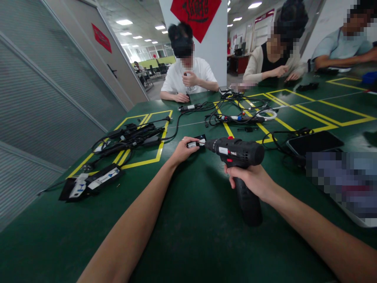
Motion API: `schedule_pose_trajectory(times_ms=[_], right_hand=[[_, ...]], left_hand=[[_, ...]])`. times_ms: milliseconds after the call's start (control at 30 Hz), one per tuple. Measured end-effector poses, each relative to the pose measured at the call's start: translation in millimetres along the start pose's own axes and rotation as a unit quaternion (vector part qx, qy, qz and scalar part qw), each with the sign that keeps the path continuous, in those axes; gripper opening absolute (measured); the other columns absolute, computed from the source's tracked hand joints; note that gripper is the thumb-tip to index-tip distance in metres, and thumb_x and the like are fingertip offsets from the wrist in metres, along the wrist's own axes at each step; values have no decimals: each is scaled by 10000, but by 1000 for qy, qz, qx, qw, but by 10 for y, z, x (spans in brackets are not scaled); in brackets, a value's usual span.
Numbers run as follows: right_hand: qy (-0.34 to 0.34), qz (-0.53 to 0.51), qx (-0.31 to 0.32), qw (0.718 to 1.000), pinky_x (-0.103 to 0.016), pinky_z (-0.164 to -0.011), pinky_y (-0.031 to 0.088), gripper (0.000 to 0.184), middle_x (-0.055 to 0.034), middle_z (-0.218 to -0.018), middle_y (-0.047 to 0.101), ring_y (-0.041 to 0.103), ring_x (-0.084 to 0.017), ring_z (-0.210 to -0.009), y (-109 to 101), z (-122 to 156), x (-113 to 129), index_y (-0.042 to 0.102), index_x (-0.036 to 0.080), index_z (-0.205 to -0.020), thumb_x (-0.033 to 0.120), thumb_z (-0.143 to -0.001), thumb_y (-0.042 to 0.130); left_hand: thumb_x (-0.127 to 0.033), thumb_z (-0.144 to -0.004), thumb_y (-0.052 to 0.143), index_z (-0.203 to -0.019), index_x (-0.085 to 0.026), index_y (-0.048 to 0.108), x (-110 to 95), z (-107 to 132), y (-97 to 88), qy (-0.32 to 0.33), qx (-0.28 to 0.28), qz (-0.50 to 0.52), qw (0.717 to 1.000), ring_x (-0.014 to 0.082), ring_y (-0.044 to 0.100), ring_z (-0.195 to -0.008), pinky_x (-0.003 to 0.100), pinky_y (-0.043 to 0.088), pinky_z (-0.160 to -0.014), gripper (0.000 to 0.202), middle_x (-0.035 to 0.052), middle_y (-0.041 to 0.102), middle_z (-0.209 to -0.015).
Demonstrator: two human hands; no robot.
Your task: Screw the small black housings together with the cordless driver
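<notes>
My right hand (251, 179) is wrapped round the grip of a black cordless drill (241, 151), which points left above the table. Its chuck and bit reach toward my left hand (185, 150). The fingers of that hand are closed on a small black part with a white label (193, 145), low over the green tabletop. The bit's tip is close to my left fingertips, but I cannot tell whether it touches the part.
Black cables (138, 135) and labelled black pouches (103, 175) lie at left. More cables and a pen-like tool (235, 118) lie beyond the drill. A dark-screened device (315, 142) lies at right. Several people sit across the yellow-taped green table (188, 236).
</notes>
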State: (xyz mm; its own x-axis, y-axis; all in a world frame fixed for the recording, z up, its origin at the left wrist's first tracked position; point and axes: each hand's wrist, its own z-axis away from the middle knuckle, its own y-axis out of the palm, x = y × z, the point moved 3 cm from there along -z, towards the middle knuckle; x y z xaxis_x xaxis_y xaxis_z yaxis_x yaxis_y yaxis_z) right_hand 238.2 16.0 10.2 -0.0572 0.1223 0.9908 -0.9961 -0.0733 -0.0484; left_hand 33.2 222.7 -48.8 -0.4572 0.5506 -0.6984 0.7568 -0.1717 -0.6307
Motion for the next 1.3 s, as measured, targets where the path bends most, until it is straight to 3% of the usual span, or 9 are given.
schedule_pose_trajectory(times_ms=[1067, 1300], right_hand=[[-2, 4, 1, 1000, -295, -576, 409, 73, 14, -529, 577, 553, -140, -511, 9, 14, 27, 629, 166, -786, 206, -761, 572], [-16, -5, 3, 1000, -303, -595, 420, 75, 1, -605, 608, 564, -141, -531, -6, 2, -15, 631, 175, -806, 199, -769, 571]], left_hand=[[-357, -738, 676, -1040, -210, 683, 8, -9, 9, 10, -14, 2, 1000, 215, 585, -1008, 366, 441, -942, 336, 58, 642, -1054], [-385, -760, 657, -1037, -225, 686, 14, -17, 8, 7, -12, -1, 1000, 222, 582, -1035, 378, 440, -952, 321, 58, 644, -1074]])
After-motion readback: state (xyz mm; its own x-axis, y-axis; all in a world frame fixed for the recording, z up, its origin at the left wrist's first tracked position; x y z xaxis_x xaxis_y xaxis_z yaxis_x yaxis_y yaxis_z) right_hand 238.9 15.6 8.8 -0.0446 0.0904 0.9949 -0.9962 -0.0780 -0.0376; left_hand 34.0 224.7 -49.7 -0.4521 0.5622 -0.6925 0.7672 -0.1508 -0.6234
